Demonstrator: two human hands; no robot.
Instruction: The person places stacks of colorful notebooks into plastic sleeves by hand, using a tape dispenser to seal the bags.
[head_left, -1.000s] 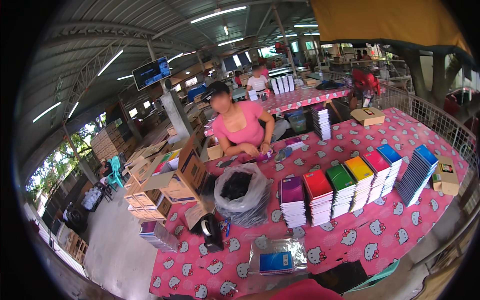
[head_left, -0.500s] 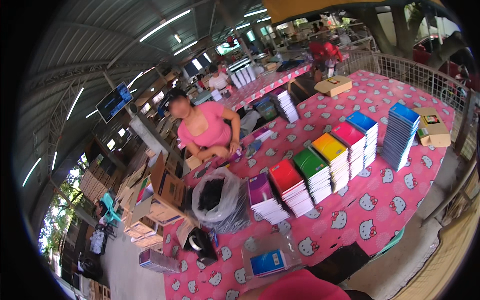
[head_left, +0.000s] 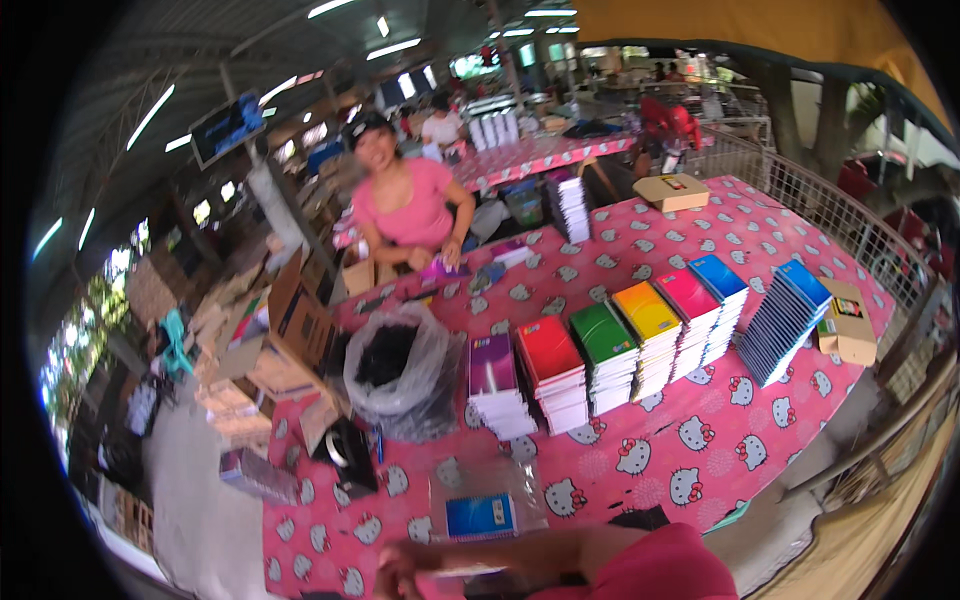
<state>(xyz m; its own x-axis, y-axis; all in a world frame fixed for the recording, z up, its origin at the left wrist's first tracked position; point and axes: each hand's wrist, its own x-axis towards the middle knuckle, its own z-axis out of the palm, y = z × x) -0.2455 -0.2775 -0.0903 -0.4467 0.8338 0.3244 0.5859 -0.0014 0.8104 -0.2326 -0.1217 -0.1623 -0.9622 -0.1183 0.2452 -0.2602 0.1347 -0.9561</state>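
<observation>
My right forearm, in a pink sleeve, reaches leftward across the bottom of the view. At its end my right hand [head_left: 398, 572] is smeared by motion at the table's near edge, and its fingers cannot be read. My left hand does not show. Just beyond my forearm, a blue notebook [head_left: 480, 516] lies on or in a clear plastic sleeve [head_left: 532, 500]. Farther off stands a row of notebook stacks: purple [head_left: 492, 368], red [head_left: 550, 352], green [head_left: 604, 334], yellow [head_left: 647, 310], pink [head_left: 692, 288] and blue [head_left: 718, 276].
A tall blue stack of spiral notebooks [head_left: 778, 330] leans at right, near cardboard boxes [head_left: 848, 325]. At left are a clear bag with black contents [head_left: 400, 380], a black tape dispenser [head_left: 350, 455] and a wrapped bundle [head_left: 258, 477]. Across the pink table [head_left: 640, 490], a co-worker [head_left: 408, 205] handles something purple.
My right forearm has swung into view across the bottom, with the hand at its left end. The view has shifted and turned. The co-worker's head is raised, and the tall stack appears more tilted.
</observation>
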